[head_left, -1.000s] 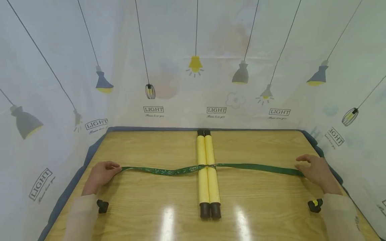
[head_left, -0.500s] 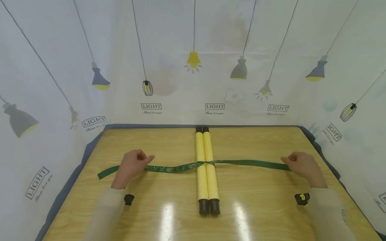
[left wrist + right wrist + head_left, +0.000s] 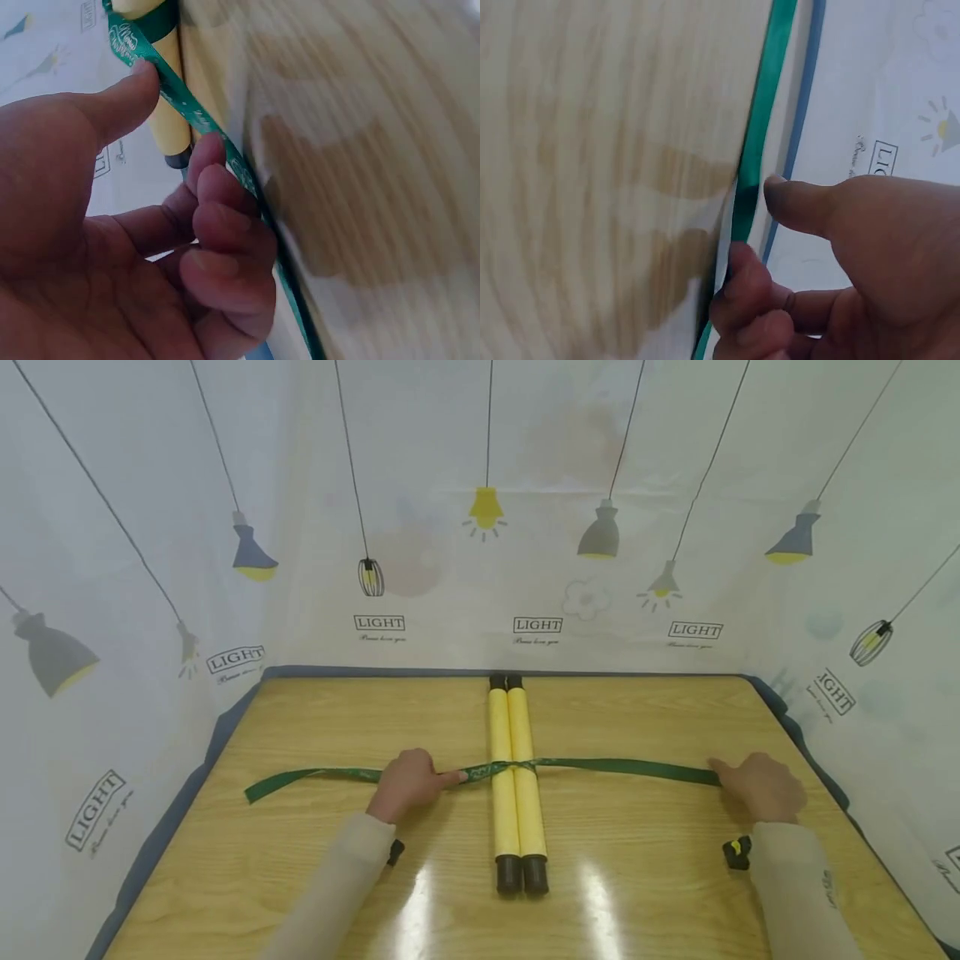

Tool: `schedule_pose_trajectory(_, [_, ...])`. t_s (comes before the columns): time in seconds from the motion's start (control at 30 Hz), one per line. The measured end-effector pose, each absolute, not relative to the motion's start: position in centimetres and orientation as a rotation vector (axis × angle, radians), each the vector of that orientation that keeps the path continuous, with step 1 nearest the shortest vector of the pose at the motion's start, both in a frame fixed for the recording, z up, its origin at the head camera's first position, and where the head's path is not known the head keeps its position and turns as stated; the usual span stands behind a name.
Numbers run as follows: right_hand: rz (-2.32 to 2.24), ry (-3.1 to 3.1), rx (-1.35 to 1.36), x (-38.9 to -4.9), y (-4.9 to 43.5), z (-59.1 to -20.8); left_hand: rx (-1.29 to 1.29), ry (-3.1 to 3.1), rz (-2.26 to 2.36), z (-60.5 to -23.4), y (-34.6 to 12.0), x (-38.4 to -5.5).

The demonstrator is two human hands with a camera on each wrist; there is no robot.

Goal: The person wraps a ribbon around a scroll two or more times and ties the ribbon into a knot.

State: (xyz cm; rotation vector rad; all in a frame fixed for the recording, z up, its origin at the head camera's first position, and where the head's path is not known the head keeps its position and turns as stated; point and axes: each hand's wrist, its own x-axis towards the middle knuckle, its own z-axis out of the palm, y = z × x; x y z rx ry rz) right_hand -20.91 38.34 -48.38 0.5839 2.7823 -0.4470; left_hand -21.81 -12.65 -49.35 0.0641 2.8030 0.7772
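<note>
Head view: I see the left hand (image 3: 411,785) and right hand (image 3: 767,787) with slack fingers and parted thumbs, the green ribbon (image 3: 622,767) along their fingertips, wrapped round yellow tubes (image 3: 507,810) between them.

"What can you read?"

"LIGHT, boxed, on the white backdrop sheet (image 3: 450,435) printed with hanging lamps: three along the far side, two on the left."

"And the right?"

"One shows only IGHT. The script beneath the boxes is too blurred to trust."

"The long green ribbon (image 3: 615,766)?"

"White script, illegible to me, like the small dark lettering on the cream right sleeve (image 3: 795,885)."
</note>
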Motion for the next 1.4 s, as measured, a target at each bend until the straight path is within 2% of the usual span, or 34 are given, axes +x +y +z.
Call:
schedule_pose_trajectory(0.37, [-0.461, 2.771, 0.585, -21.0, 38.2, -48.7, 0.088, 2.868, 0.622, -49.7, -10.7, -22.4])
schedule_pose_trajectory(0.93, [-0.724, 2.866, 0.371, -20.6, 39.1, -50.0, 0.362, 2.638, 0.960, -48.5, -12.1, -22.4])
schedule_pose_trajectory(1.4, [-0.924, 2.895, 0.253, -22.1, 38.6, -49.5, 0.510, 2.423, 1.143, -46.6, -12.6, -23.1])
